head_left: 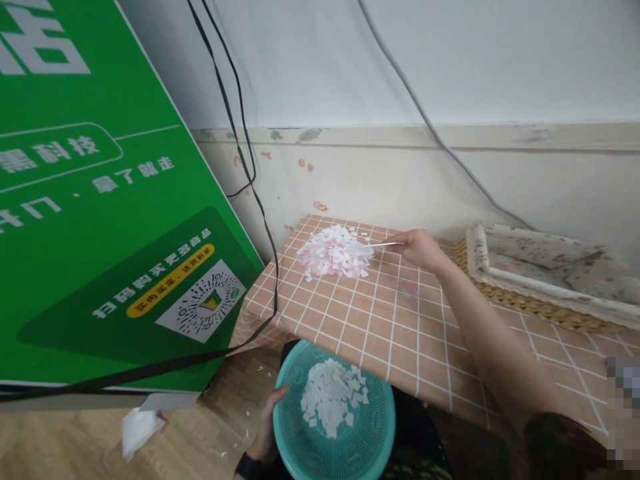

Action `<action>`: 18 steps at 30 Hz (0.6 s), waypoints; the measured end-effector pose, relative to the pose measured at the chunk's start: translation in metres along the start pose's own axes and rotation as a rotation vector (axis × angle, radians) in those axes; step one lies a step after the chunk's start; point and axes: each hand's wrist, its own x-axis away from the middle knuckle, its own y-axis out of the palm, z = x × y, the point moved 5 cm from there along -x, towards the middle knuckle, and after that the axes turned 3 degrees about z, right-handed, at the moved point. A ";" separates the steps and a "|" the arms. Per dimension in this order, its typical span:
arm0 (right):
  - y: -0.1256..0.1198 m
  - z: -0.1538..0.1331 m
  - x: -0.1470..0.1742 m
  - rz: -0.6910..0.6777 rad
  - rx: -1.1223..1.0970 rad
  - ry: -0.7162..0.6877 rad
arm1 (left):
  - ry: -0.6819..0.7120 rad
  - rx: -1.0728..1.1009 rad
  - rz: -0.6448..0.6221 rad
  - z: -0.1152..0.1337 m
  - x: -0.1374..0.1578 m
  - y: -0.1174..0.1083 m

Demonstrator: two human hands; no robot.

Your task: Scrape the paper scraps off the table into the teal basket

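The bench (400, 327) carries a basket (525, 305) at 3 o'clock from the pile. At 6 o'clock, by the near edge, sits the basin (373, 453); it is best kept level and close. The pile (335, 253) of paper squares lies on the cloth at 12 o'clock from the basin; such light bits probably scatter, so slow strokes suit. More scraps (333, 393) lie in the basin. The left hand (269, 420) grips the rim near 9 o'clock. The right hand (423, 250) pinches the tool (386, 244), which meets the pile at 3 o'clock; low and flat should serve.
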 end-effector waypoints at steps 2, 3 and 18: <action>-0.004 0.003 0.000 0.039 0.091 0.005 | -0.019 -0.004 -0.126 -0.006 -0.006 0.000; -0.005 0.003 -0.001 0.060 0.140 0.008 | -0.011 -0.006 -0.165 -0.009 -0.009 0.000; 0.014 -0.048 0.004 -0.081 0.279 -0.171 | 0.028 -0.052 -0.330 -0.025 -0.004 0.005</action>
